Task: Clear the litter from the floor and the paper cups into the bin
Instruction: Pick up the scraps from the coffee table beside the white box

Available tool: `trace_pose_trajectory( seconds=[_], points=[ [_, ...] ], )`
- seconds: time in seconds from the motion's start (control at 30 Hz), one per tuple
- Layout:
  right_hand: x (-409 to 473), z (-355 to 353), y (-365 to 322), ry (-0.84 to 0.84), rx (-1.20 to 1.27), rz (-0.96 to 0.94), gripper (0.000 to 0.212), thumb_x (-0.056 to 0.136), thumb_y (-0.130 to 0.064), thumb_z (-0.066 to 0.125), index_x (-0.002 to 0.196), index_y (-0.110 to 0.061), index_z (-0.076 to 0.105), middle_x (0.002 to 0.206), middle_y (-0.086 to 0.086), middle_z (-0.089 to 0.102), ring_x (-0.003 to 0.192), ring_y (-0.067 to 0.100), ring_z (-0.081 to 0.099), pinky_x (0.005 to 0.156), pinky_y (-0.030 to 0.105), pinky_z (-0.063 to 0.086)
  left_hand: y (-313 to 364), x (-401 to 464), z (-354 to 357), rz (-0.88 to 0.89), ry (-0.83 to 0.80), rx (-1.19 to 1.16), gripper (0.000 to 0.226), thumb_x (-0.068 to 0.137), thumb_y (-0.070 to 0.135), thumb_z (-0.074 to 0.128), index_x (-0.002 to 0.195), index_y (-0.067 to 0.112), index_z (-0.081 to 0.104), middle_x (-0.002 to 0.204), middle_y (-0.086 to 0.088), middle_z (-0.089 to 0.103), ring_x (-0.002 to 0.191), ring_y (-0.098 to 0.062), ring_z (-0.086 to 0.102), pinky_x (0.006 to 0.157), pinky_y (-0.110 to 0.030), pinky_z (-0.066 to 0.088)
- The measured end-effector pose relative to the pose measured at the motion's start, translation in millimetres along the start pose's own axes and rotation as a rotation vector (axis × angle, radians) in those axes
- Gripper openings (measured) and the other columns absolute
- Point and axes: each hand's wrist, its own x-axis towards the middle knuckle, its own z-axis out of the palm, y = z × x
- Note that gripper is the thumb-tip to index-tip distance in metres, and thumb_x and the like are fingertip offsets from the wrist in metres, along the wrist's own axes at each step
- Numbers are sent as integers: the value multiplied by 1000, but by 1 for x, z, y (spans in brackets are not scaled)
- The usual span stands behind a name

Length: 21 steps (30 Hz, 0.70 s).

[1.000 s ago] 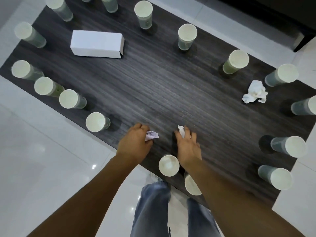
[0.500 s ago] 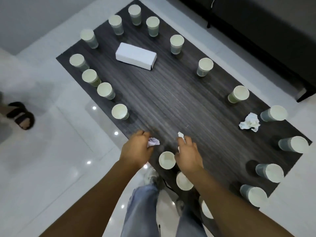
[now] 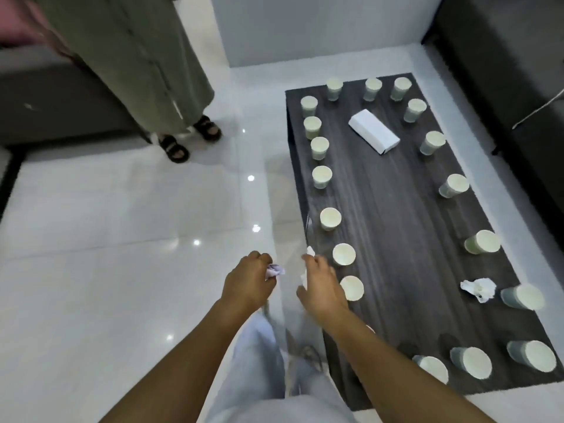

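Where fingers curl: crumpled paper scrap [image 3: 273, 270].

Pale paper cups [image 3: 330, 218] stand upright, ringing the dark tabletop's [image 3: 396, 209] edge. A crumpled white tissue [image 3: 478, 288] lies near the right-hand cups. The left hand [image 3: 248, 282] grips a crumpled scrap [image 3: 274, 271]; the right hand [image 3: 322, 288] pinches a white scrap [image 3: 310, 251].

No text, label or number can be read anywhere.

paper cups [image 3: 330, 218]: 18 | crumpled paper wads [image 3: 478, 288]: 3 | white box [image 3: 374, 135]: 1 | hands [image 3: 247, 280]: 2
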Motion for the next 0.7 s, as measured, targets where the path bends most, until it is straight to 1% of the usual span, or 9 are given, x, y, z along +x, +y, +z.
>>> trace_pose_trajectory(
  seconds=[0.1, 0.2, 0.37, 0.47, 0.57, 0.7],
  points=[
    [-27, 13, -36, -60, -57, -118, 61, 90, -9, 54, 144, -21, 29, 141, 3, 36, 120, 25, 43, 92, 32, 44, -34, -52, -13, -130, 59, -73, 17, 88, 26, 53, 102, 20, 59, 105, 5, 56, 97, -15, 57, 75, -31, 50],
    [-51, 29, -79, -125, -142, -231, 63, 91, -10, 56, 146, -21, 28, 143, 2, 35, 123, 23, 43, 94, 29, 43, -69, -106, -26, -257, 122, -134, 18, 88, 25, 52, 104, 19, 58, 107, 4, 56, 100, -15, 57, 78, -32, 51],
    [-95, 74, -158, -229, -324, -452, 62, 91, -11, 54, 147, -20, 27, 145, 4, 32, 122, 24, 43, 93, 30, 45, -135, -201, -35, -462, 248, -243, 20, 88, 24, 51, 106, 19, 59, 109, 5, 56, 101, -16, 57, 78, -33, 51],
    [-130, 121, -212, -293, -418, -586, 62, 90, -8, 52, 146, -19, 27, 145, 3, 31, 119, 24, 43, 89, 31, 48, -183, -266, -34, -586, 324, -286, 21, 88, 24, 51, 107, 20, 59, 110, 5, 56, 101, -16, 57, 76, -30, 49],
    [-177, 180, -266, -341, -491, -734, 62, 90, -10, 52, 146, -20, 28, 144, 2, 33, 116, 23, 45, 87, 30, 49, -236, -344, -26, -699, 390, -309, 21, 88, 25, 52, 108, 21, 59, 110, 5, 55, 102, -15, 56, 75, -27, 46],
    [-257, 273, -329, -447, -550, -900, 61, 91, -12, 56, 145, -21, 30, 142, 2, 36, 115, 20, 48, 87, 27, 48, -306, -459, -8, -843, 430, -304, 19, 89, 25, 51, 107, 20, 58, 109, 3, 55, 104, -17, 55, 81, -31, 49]
  ],
)
